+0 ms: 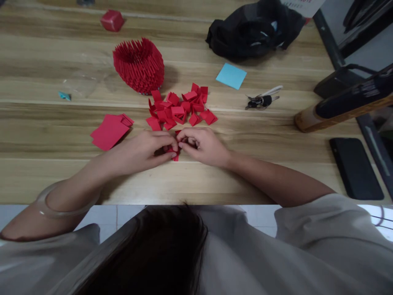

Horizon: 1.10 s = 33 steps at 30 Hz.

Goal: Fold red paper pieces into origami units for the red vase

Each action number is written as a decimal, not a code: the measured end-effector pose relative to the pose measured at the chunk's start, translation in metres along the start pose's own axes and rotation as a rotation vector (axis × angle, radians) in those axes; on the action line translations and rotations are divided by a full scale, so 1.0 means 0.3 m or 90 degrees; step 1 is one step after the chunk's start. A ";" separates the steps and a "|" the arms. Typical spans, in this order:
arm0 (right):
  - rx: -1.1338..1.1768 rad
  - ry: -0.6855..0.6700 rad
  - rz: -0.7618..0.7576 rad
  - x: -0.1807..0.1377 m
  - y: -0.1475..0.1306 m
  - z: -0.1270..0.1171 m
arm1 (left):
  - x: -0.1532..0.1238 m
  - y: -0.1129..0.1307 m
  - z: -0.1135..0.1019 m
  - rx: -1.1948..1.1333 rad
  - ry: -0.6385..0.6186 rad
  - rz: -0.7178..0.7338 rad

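Well, the person sits at a long wooden table point(46, 143), and both hands meet in the centre of the frame. The left hand point(144, 149) and the right hand point(202, 145) are closed, fingertips together, on a small folded piece of red paper point(176, 155). It is pinched between them just above the table top. The fingers hide most of it, and only a red corner shows below the left thumb. On the left wrist, at the lower left, there is a clear bangle point(55, 207). A little above the centre lies a loose heap of small folded red paper pieces point(181, 107), near the hands but not touching them. Behind this heap stands a round red vessel built from many folded paper points point(138, 67), open at the top. To the left of the hands lies a flat stack of red paper sheets point(109, 131). Further left I see a crumpled clear plastic wrapper point(81, 82) with a tiny teal scrap point(64, 96) beside it, and in the upper left a small red box point(112, 20). To the right of the heap are a light blue square paper point(231, 76) and a bunch of keys point(260, 100). A black cloth bag point(254, 28) lies at the top, and a flat black phone point(356, 168) lies near the right edge, well apart from the hands.
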State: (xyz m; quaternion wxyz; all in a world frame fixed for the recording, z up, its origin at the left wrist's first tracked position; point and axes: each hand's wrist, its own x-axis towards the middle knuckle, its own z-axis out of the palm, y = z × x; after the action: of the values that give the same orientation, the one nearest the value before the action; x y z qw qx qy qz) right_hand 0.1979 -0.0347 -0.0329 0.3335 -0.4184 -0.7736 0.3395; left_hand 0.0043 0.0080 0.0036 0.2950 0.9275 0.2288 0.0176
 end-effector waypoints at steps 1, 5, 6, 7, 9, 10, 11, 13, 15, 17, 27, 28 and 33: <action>-0.001 -0.003 0.002 0.000 -0.001 0.000 | 0.000 -0.001 0.000 0.003 -0.002 -0.001; -0.006 -0.002 -0.001 0.000 0.002 0.002 | 0.001 0.002 -0.002 0.004 -0.003 -0.005; -0.003 -0.001 -0.002 0.000 0.003 0.002 | 0.002 0.003 -0.002 -0.001 -0.001 -0.003; 0.002 0.001 -0.003 0.000 0.003 0.003 | 0.003 0.004 -0.003 -0.006 0.000 -0.002; 0.010 0.007 -0.005 0.000 0.004 0.004 | 0.003 0.005 -0.003 -0.006 0.001 -0.001; 0.012 0.010 -0.005 0.001 0.004 0.004 | 0.003 0.005 -0.003 -0.003 0.000 0.000; 0.012 0.012 -0.004 0.001 0.003 0.004 | 0.003 0.004 -0.003 0.000 -0.001 0.001; 0.011 0.012 -0.001 0.001 0.002 0.003 | 0.001 0.003 -0.003 0.002 -0.003 0.006; 0.013 0.010 0.000 0.001 0.001 0.002 | -0.001 0.003 -0.004 0.000 -0.002 0.010; 0.014 0.007 0.000 0.000 0.001 0.002 | -0.001 0.003 -0.004 -0.003 0.000 0.012; 0.007 0.004 0.005 0.001 -0.003 -0.001 | 0.000 0.003 -0.003 -0.008 0.002 0.000; 0.006 0.002 0.006 0.001 -0.003 -0.001 | 0.001 0.004 -0.003 -0.011 0.005 -0.001; 0.011 -0.003 0.004 0.000 -0.001 -0.001 | 0.000 0.004 -0.003 -0.019 0.007 -0.007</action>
State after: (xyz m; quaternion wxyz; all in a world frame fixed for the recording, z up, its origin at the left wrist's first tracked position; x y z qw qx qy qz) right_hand 0.1979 -0.0347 -0.0325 0.3340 -0.4170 -0.7700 0.3487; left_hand 0.0046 0.0077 0.0050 0.3075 0.9217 0.2353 0.0242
